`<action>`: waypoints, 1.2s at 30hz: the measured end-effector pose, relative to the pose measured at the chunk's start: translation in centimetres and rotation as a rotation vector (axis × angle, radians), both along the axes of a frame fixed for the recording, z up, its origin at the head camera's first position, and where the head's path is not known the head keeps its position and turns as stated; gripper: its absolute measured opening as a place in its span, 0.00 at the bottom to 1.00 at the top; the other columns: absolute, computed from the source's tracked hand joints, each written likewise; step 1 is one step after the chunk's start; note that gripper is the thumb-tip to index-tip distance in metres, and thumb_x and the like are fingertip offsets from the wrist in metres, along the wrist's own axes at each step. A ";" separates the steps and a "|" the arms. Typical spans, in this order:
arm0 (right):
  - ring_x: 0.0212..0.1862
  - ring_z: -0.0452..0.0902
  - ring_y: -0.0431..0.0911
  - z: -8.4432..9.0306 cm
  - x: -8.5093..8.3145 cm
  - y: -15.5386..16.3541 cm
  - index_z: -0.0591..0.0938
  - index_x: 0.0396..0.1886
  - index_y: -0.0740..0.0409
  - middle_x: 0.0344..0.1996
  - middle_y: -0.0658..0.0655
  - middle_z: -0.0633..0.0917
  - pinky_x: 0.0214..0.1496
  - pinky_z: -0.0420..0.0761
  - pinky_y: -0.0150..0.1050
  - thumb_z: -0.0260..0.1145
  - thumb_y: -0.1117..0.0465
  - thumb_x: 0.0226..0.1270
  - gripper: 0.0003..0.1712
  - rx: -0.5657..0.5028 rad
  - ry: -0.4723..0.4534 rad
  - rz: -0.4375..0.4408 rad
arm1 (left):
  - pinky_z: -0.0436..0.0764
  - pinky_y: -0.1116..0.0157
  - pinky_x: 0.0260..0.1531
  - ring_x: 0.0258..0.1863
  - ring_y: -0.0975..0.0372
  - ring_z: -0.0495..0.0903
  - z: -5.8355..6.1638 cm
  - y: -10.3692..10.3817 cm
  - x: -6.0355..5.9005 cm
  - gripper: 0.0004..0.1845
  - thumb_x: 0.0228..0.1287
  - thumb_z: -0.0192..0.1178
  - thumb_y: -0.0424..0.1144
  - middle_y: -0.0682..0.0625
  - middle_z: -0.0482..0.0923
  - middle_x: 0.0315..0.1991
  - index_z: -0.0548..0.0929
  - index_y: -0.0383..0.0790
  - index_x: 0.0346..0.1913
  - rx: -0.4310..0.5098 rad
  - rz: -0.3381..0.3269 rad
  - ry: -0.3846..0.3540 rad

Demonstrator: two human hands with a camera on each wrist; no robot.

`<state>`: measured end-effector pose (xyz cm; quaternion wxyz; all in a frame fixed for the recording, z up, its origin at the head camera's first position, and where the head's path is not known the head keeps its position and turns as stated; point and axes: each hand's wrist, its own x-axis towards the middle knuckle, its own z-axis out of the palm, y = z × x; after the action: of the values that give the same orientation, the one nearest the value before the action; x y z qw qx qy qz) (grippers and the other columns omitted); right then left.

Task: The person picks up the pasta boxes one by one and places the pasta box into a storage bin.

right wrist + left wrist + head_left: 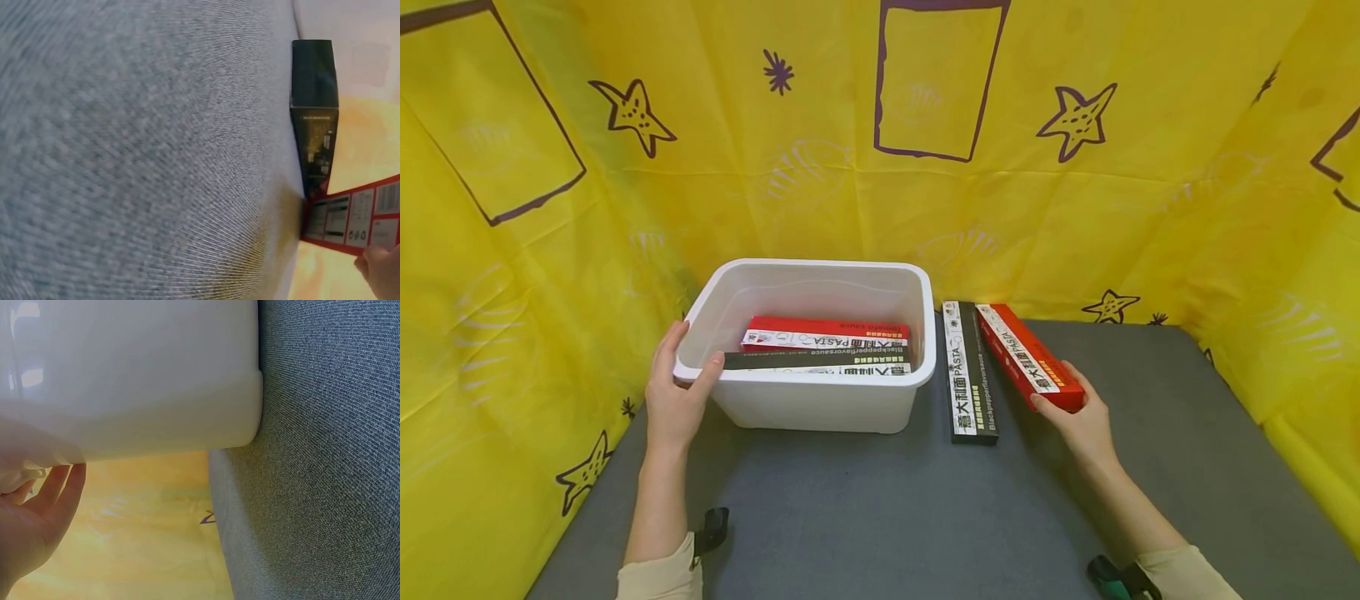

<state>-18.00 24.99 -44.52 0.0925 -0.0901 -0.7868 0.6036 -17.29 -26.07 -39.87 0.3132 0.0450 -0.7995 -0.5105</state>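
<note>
My left hand point(676, 396) grips the near left corner of a white plastic tub point(820, 408), thumb over the front rim and fingers along the left side. Inside the tub lie a red pasta box point(827, 327) and a black pasta box point(805, 360). Right of the tub, a second black pasta box point(972, 375) lies on the table. Beside it, my right hand point(1084, 417) holds the near end of another red pasta box point(1028, 354), thumb on the left and fingers on the right. In the right wrist view this red box point(356, 215) slants, its near end raised off the table.
A dark grey cloth-covered table point(880, 508) lies under everything. Yellow fabric point(820, 208) printed with starfish and frames hangs behind the tub and along both sides. Black straps point(709, 532) sit at the wrists.
</note>
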 end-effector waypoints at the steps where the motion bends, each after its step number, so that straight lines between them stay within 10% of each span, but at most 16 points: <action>1: 0.52 0.69 0.40 0.1 0.0 0.0 0.63 0.75 0.55 0.64 0.61 0.71 0.44 0.73 0.20 0.70 0.62 0.61 0.43 -0.020 0.011 -0.015 | 0.57 0.45 0.67 0.69 0.54 0.61 0.0 0.0 0.0 0.33 0.60 0.65 0.43 0.51 0.64 0.71 0.70 0.49 0.70 0.000 0.000 -0.003; 13: 0.50 0.73 0.43 1.8 0.4 0.3 0.69 0.69 0.64 0.55 0.54 0.75 0.44 0.78 0.23 0.67 0.76 0.58 0.37 -0.368 0.219 -0.105 | 0.58 0.45 0.66 0.68 0.54 0.62 -0.2 -0.1 -0.1 0.33 0.60 0.65 0.43 0.53 0.64 0.71 0.70 0.50 0.70 0.005 0.006 -0.008; 36: 0.61 0.64 0.53 7.5 1.6 -1.0 0.67 0.68 0.70 0.66 0.62 0.69 0.54 0.78 0.34 0.55 0.77 0.64 0.30 -0.678 0.480 0.200 | 0.59 0.44 0.65 0.68 0.54 0.62 -0.2 -0.1 -0.1 0.33 0.60 0.64 0.43 0.53 0.64 0.71 0.70 0.51 0.70 0.005 0.004 -0.008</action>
<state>-16.38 23.94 -37.00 0.1794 0.1045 -0.5046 0.8380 -17.37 -26.19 -40.05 0.3110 0.0492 -0.7994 -0.5118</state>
